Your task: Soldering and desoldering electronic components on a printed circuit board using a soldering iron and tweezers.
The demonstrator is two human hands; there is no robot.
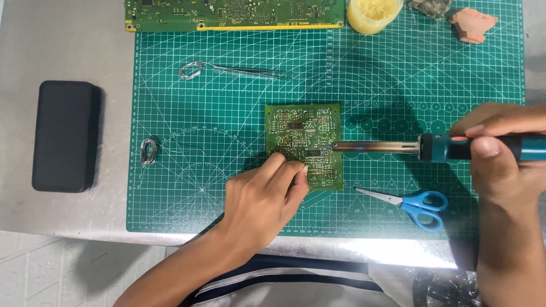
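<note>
A grey, matte desk carries a green cutting mat ruled with white grid lines and arcs; below the desk's near edge, pale floor tiles show. At the mat's middle lies a small square circuit board, green with dense pale traces and dark chips. The left hand rests on its lower left corner, fingers curled and pressed together on the board. The right hand is wrapped around the teal handle of a soldering iron, thumb on top; the iron's metal shaft lies level and its tip touches the board's right side.

Blue-handled scissors lie shut just below the iron. Slim metal tweezers and a coil of solder wire sit above the board; another small coil lies at the mat's left edge. A black rectangular phone lies on bare desk. Along the far edge are a longer circuit board, a round yellow tub and a reddish lump.
</note>
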